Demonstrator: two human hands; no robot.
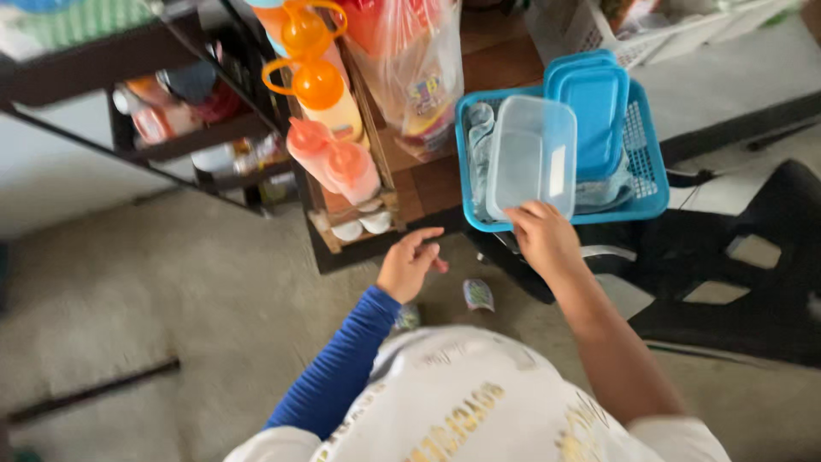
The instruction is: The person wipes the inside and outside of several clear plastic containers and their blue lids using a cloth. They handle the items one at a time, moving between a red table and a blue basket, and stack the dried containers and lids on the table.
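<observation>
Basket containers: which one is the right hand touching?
The clear container, its lower edge under the right hand. The blue containers beside it in the blue basket lie untouched.

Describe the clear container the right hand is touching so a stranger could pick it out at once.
Find the blue basket on the dark chair. Inside, by the right hand, lies the clear container. Unlike the blue lids beside it, it is see-through and colourless.

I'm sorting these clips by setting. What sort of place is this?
Probably a small food stall or home kitchen storage corner: squeeze sauce bottles in a wooden rack, a blue basket holding a clear plastic container and blue lids, on bare concrete floor.
</observation>
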